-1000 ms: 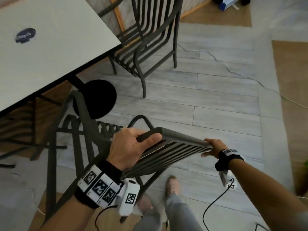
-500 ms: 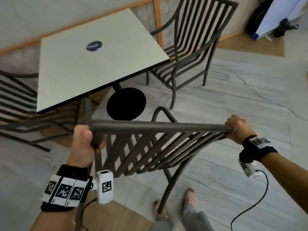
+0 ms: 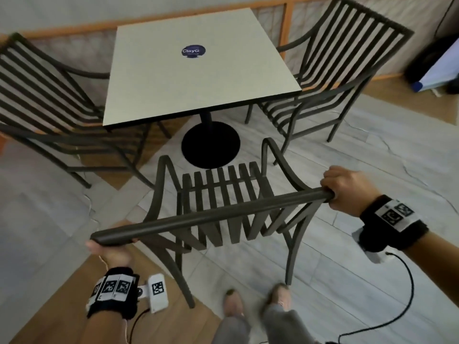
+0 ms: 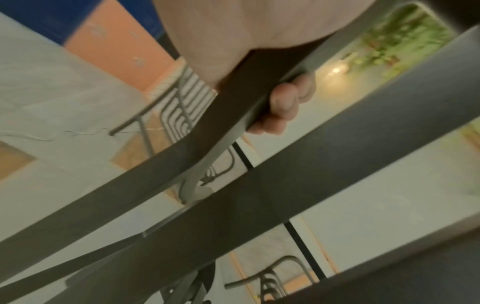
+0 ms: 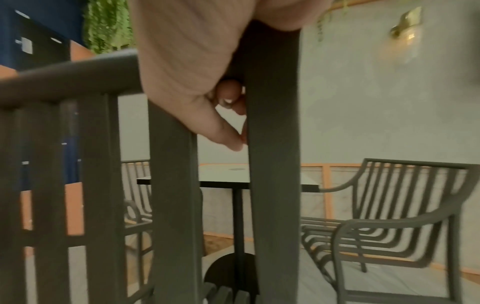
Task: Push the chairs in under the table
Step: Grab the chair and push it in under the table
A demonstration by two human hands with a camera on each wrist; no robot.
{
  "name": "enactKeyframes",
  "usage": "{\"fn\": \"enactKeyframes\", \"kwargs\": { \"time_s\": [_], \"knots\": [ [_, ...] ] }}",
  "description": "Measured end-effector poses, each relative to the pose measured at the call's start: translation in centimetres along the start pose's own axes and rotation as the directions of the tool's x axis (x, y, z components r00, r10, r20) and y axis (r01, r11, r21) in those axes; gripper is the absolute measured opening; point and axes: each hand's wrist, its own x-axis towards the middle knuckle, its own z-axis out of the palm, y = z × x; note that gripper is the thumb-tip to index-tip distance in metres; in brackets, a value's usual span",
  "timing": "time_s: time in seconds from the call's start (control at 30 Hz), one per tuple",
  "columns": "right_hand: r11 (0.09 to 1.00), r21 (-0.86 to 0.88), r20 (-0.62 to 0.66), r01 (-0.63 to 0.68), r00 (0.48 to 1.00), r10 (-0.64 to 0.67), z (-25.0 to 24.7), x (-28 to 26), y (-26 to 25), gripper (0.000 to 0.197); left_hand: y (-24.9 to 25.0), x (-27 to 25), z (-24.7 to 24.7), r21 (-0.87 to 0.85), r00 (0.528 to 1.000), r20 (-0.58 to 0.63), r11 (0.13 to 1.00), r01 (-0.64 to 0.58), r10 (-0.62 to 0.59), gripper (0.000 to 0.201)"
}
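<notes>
Chairs stand on three sides of the square desk, and the near chair is the one in hand, its seat well short of the desk edge and facing the round black pedestal base. The left hand wraps its fingers around the left end of the top rail, and the right hand curls around the right end of that rail, thumb and fingers closed on the metal in the right wrist view.

Several things could go wrong from this position. The rail looks skewed in the head view, left end nearer the person, so an uneven push would probably send the chair in crooked and knock an armrest against the desk edge. The front legs could strike the pedestal base if the chair runs too far. The left chair and right chair sit close to the desk corners, so their frames might clash with the near chair's arms. Feet stand just behind the rear legs, near enough to be caught. A black cable trails from the right wrist and could snag on a leg.
</notes>
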Motion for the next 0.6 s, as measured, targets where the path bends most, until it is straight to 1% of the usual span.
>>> {"fn": "enactKeyframes", "kwargs": {
  "time_s": [0.03,0.07,0.1,0.13,0.17,0.23,0.33,0.4,0.43,0.5,0.6],
  "knots": [
    [1.0,-0.009,0.031,-0.007,0.999,0.007,0.3,0.2,-0.9,0.013,-0.6,0.1,-1.1,0.037,0.995,-0.079,0.997,0.06,-0.057,0.059],
    [1.0,-0.021,0.043,-0.007,0.999,0.008,0.5,0.4,-1.6,0.008,-1.0,0.2,-1.9,0.024,0.99,-0.077,0.992,0.122,-0.12,0.056],
    [1.0,-0.021,0.063,-0.021,0.998,0.022,0.6,0.2,-2.1,0.015,-1.5,0.4,-2.6,-0.019,0.99,-0.062,0.992,0.125,-0.126,0.067],
    [0.999,-0.044,0.082,-0.02,0.996,0.024,0.6,0.1,-2.4,0.021,-1.8,0.4,-2.9,-0.038,0.992,-0.049,0.993,0.115,-0.117,0.073],
    [0.997,-0.057,0.118,-0.043,0.992,0.05,0.5,0.1,-2.7,0.024,-2.0,0.5,-3.0,-0.021,0.994,-0.047,0.995,0.097,-0.098,0.075],
    [0.995,-0.065,0.148,-0.075,0.985,0.083,0.3,0.2,-3.2,0.026,-1.7,0.6,-3.0,-0.072,0.999,-0.001,0.997,0.035,-0.035,0.081],
    [0.993,-0.081,0.119,-0.085,0.988,0.094,0.6,0.3,-3.4,0.027,-0.8,0.6,-2.3,-0.189,0.994,0.098,0.982,-0.019,0.038,0.076],
    [0.993,-0.084,0.126,-0.084,0.987,0.095,1.1,-0.3,-3.3,0.027,-0.5,-0.3,-1.9,-0.202,0.977,0.192,0.978,-0.053,0.093,0.087],
    [0.992,-0.089,0.129,-0.086,0.987,0.097,1.4,-0.7,-3.4,0.028,-0.6,-0.9,-1.9,-0.206,0.975,0.194,0.976,-0.065,0.106,0.089],
    [0.991,-0.102,0.15,-0.087,0.984,0.101,2.2,-2.0,-3.7,0.027,-1.5,-1.9,-2.4,-0.236,0.981,0.165,0.97,-0.063,0.104,0.083],
    [0.99,-0.102,0.178,-0.098,0.977,0.115,3.6,-3.4,-4.0,0.026,-3.1,-3.0,-2.9,-0.258,0.986,0.149,0.966,-0.031,0.072,0.078]
  ]
}}
